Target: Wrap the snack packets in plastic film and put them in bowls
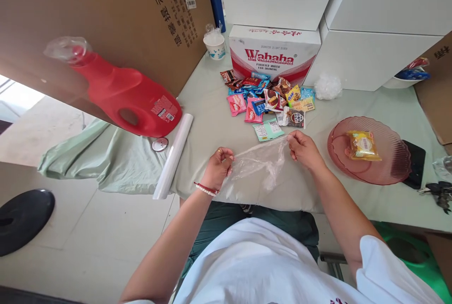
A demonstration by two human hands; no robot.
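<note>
Between my two hands stretches a clear plastic bag [259, 160], its top edge pulled nearly straight and its lower part crumpled over the table. My left hand [221, 165] pinches the left end of that edge. At the right end, my right hand [302, 148] grips the other corner between thumb and fingers. Just beyond the bag lies a mint-green snack packet [268, 129]. Behind it sits a heap of small wrapped snacks [264, 99] in pink, blue, red and yellow wrappers.
A red detergent bottle [130, 99] and a plastic film roll [173, 158] stand and lie at left. A Wahaha carton [273, 54] backs the heap. On the right, a pink glass plate [339, 153] carries a yellow packet [365, 146], near crumpled clear plastic [327, 86] and keys [439, 193].
</note>
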